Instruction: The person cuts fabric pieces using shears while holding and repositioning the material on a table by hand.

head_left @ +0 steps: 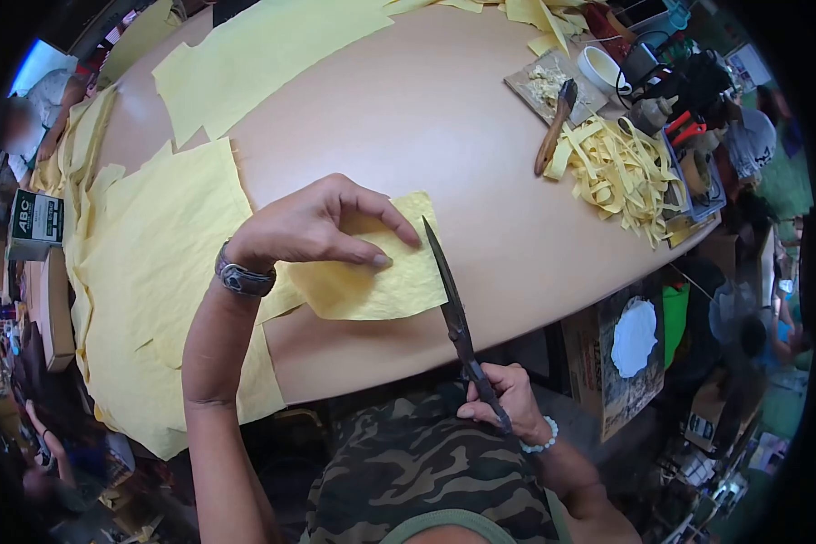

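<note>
My right hand point(506, 396) is wrapped around the handles of long dark scissors point(456, 325) near the table's front edge. Their blades point away from me, along the right edge of a small piece of yellow leather-like material point(399, 286). Whether the blades are parted is hard to see. My left hand point(335, 227) grips this piece from above, thumb and forefinger curved over it; its other fingers are partly hidden. Under and beside my left wrist lie larger yellow sheets point(154, 263), some stacked and drooping over the table's left side.
On the brown table point(354, 154), another yellow sheet point(272, 54) lies at the back. At right are a heap of yellow strips point(621, 172), a wooden-handled tool point(556, 127), a board point(585, 86) and a white cup point(601, 68). A person point(41, 109) is at far left.
</note>
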{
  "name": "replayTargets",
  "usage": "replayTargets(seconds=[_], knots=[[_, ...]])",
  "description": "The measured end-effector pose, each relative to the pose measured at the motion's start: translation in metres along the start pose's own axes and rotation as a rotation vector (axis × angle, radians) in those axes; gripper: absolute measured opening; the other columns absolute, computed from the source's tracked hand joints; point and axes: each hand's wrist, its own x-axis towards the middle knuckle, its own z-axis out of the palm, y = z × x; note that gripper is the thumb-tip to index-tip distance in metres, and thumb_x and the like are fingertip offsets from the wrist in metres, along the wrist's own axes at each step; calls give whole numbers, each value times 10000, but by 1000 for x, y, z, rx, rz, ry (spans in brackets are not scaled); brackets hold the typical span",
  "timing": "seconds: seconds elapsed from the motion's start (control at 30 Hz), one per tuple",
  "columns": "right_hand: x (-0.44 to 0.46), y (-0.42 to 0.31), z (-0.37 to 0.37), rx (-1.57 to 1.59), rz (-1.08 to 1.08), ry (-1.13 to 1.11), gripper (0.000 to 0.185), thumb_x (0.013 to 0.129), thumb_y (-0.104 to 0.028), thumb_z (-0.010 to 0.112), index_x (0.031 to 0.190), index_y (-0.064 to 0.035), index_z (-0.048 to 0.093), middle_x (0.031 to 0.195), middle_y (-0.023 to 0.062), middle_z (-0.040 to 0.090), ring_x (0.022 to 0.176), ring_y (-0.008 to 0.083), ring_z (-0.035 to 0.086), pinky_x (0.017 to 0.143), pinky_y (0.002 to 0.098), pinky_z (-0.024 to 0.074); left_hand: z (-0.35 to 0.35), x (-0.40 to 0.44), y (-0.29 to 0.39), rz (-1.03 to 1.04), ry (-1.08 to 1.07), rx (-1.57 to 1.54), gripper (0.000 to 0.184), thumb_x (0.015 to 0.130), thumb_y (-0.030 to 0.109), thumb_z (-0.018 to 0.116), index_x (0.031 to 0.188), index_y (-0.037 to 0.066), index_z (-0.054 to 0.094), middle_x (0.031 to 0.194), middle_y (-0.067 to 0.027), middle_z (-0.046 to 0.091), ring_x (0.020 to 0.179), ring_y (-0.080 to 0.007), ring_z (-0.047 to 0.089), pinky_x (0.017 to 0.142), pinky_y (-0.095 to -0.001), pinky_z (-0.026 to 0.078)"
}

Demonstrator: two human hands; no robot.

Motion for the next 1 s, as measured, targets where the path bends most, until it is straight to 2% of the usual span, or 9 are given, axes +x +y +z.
replayTargets(seconds=[0.07,0.17,0.27,0.37,0.47,0.57,0.67,1.0], knots=[[0,0,0,3,16,1,309,654,-208,781,612,-37,528,453,-42,414,432,23,366,416,194,275,-1,0,0,-3,-1,-2,285,715,72,668,993,21,633,937,-65,649,889,-143,576,848,-259,419],[0,0,-1,-21,26,-24,247,673,-132,746,628,-28,527,477,-10,513,434,40,488,416,173,349,-1,1,-3,5,6,10,288,713,74,671,994,27,635,937,-64,649,891,-144,575,851,-260,418],[0,0,0,-26,36,-6,238,677,-114,740,622,-32,523,475,-10,516,430,41,490,414,173,349,-3,2,-3,9,11,31,291,710,72,673,997,33,636,937,-63,648,890,-144,573,854,-260,416],[-1,6,0,5,21,10,309,643,-205,784,618,-35,527,459,-37,440,427,21,402,407,191,292,-2,3,-6,9,13,7,291,709,66,672,997,36,637,936,-62,648,889,-143,572,858,-259,414],[4,7,-1,55,-88,-17,342,624,-243,792,631,-32,523,489,-28,459,448,23,412,417,188,296,-1,3,-6,-2,11,-8,290,710,62,670,997,34,636,935,-62,647,891,-141,571,857,-259,413],[9,0,-1,51,-25,-16,379,609,-283,797,642,-27,520,521,-22,473,469,25,416,431,185,301,1,4,-5,-5,-11,-21,292,712,63,668,1000,33,633,939,-61,645,892,-140,569,855,-260,413],[16,-3,3,72,-24,2,371,614,-276,794,645,-25,523,528,-23,470,479,29,411,443,189,308,4,5,-1,-11,-29,-51,295,687,-6,665,979,-11,628,945,-80,633,921,-149,568,864,-263,415],[19,-4,7,77,-47,23,362,616,-253,802,644,-24,522,513,-35,442,480,31,378,449,193,298,8,1,2,-12,-39,-4,288,685,-3,662,971,-13,631,931,-80,636,896,-149,575,843,-261,423]])
